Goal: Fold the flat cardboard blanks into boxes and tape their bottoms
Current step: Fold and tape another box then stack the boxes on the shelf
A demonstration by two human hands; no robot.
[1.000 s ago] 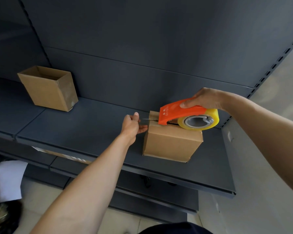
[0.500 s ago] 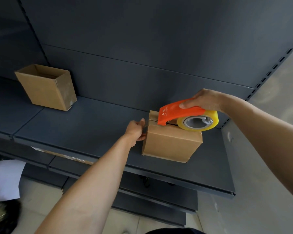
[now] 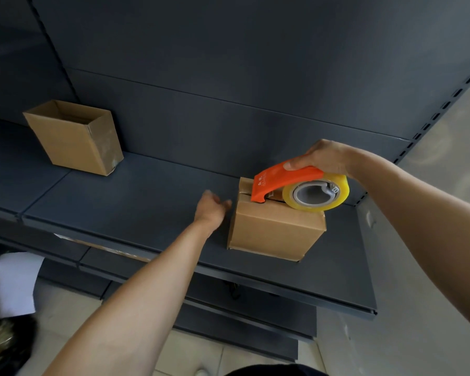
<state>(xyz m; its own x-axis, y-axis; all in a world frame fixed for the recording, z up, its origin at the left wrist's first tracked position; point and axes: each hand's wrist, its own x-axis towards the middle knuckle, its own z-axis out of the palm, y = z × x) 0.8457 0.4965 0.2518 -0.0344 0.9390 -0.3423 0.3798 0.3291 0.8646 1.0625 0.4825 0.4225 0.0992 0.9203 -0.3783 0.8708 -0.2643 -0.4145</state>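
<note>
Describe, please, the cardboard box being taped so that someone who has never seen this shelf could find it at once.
Start at the dark grey shelf, where two brown cardboard boxes stand. The box being taped is the one towards the right end. Unlike the open-topped box at the left, its flaps are folded in and the right hand holds an orange tape dispenser on it.

A shop or stockroom: dark metal gondola shelving (image 3: pixel 152 196) with slotted uprights (image 3: pixel 429 123), above it a plain back panel (image 3: pixel 228 63).
</note>
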